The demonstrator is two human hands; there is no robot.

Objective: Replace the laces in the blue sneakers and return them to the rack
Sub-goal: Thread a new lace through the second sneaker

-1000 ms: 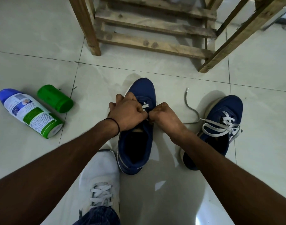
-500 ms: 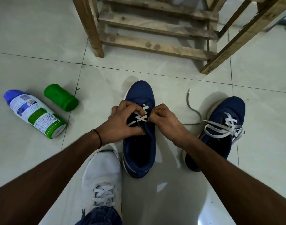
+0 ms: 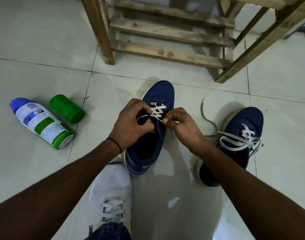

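Note:
A blue sneaker (image 3: 158,94) stands on the tiled floor in the middle, toe pointing away, with a white lace (image 3: 157,110) crossed through its front eyelets. My left hand (image 3: 132,123) grips the sneaker's left eyelet flap and a strand of the lace. My right hand (image 3: 181,125) pinches the lace at the right eyelets. A second blue sneaker (image 3: 241,125) sits to the right, its white lace (image 3: 238,141) looped loosely over the tongue. A grey lace (image 3: 208,118) lies on the floor between the sneakers. The wooden rack (image 3: 165,32) stands behind.
A spray can (image 3: 42,123) with a blue top lies on its side at the left, its green cap (image 3: 67,109) beside it. My own white shoe (image 3: 112,193) is on the floor in front of the middle sneaker. Bare tiles lie on all sides.
The lace crossings on the middle sneaker have come into view as both hands drew back toward the tongue. My right hand has shifted to pinch the lace at the right side.

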